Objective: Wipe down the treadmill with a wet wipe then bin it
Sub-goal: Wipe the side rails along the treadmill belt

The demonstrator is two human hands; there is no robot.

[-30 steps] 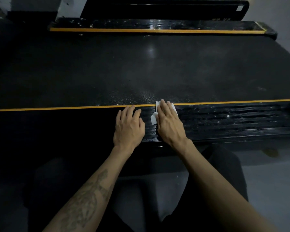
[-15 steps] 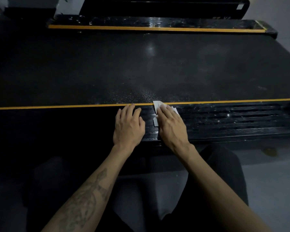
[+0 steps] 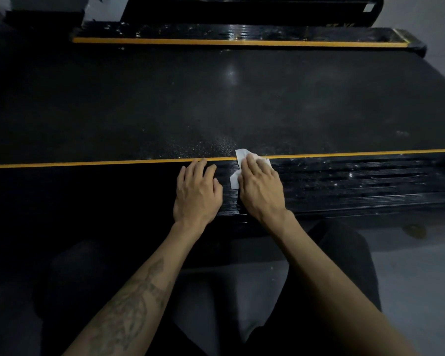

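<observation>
Listing what lies round my hands first.

Surroundings: grey floor (image 3: 409, 291) below and to the right of the machine; my dark-trousered knees (image 3: 344, 265) at the bottom of the view, close against the near edge. Far side rail (image 3: 242, 34), glossy black and speckled with droplets, edged by a yellow stripe. Beyond it, a black frame bar (image 3: 242, 9), partly cut off by the top of the view. Nothing stands between my hands and the surface.

Treadmill (image 3: 216, 104): wide black belt, matte, with a soft light reflection near its middle and a patch of fine wet specks just above my hands. Near side rail (image 3: 357, 181): ribbed black, glistening with moisture to the right of my hands, dark and dull to the left. Yellow stripe (image 3: 88, 164) running along the seam between rail and belt.

Wet wipe (image 3: 242, 156): white, crumpled, lying on the near rail across the yellow stripe, one corner poking up onto the belt, another flap showing beside my thumb.

Right hand (image 3: 260, 188): palm down on the wipe, fingers (image 3: 252, 167) straight and together, pressing it flat.

Left hand (image 3: 197, 194): palm down on the rail just beside the right, fingers (image 3: 198, 168) lightly bent, tips reaching the stripe, holding nothing.
</observation>
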